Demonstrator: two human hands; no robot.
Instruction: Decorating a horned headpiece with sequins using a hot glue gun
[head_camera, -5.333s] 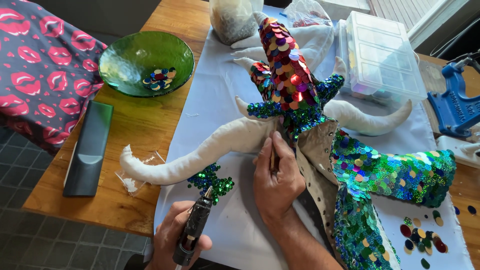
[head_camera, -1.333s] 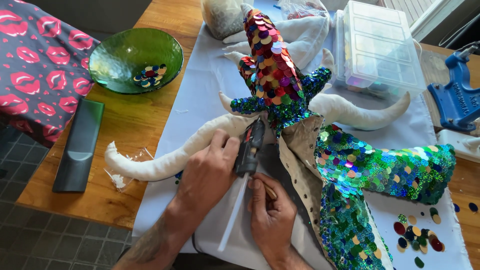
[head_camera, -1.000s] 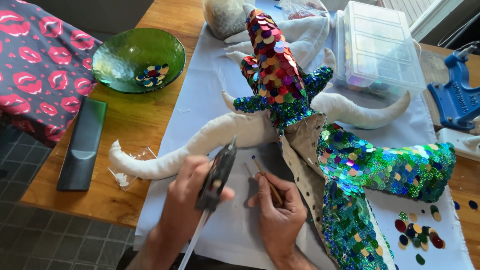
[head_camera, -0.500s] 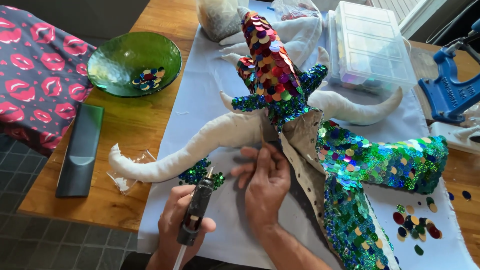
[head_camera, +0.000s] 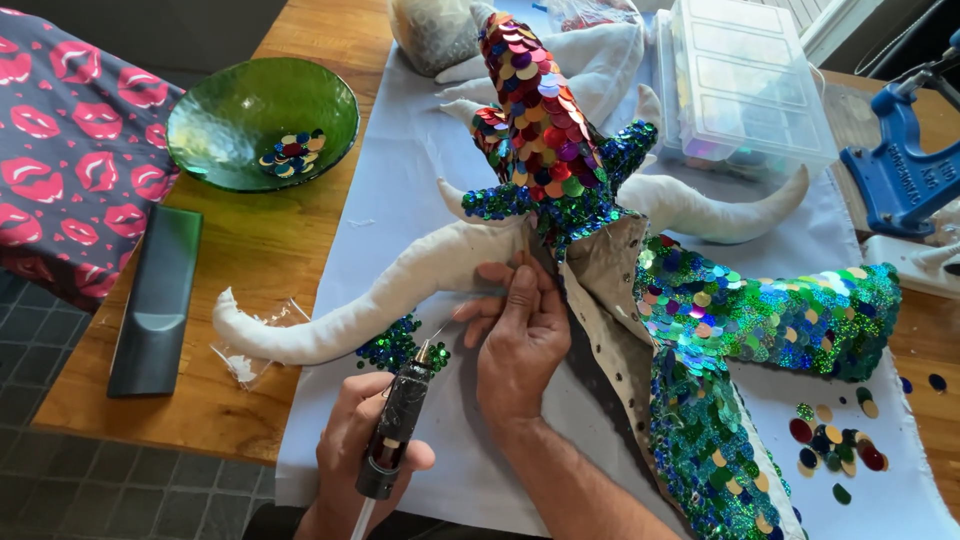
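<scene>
A stuffed white fabric figure with long curved arms (head_camera: 400, 290) lies on a pale cloth (head_camera: 400, 200); much of it is covered in shiny sequins, red and multicoloured on top (head_camera: 535, 110), green on the right limbs (head_camera: 770, 310). My left hand (head_camera: 360, 455) grips a dark glue gun (head_camera: 400, 420), nozzle pointing up toward a green sequin patch (head_camera: 395, 345). My right hand (head_camera: 520, 335) presses its fingertips on the white arm where it meets the sequinned body; whether it pinches anything is hidden.
A green glass bowl (head_camera: 225, 130) holding loose sequins sits at the upper left. A dark flat bar (head_camera: 155, 300) lies near the table's left edge. A clear compartment box (head_camera: 745, 85) and a blue press tool (head_camera: 900, 175) stand at right. Loose sequins (head_camera: 835, 450) lie at lower right.
The glue gun was at the figure's joint, then my left hand drew it back down toward me. My right hand moved up and now presses on the joint.
</scene>
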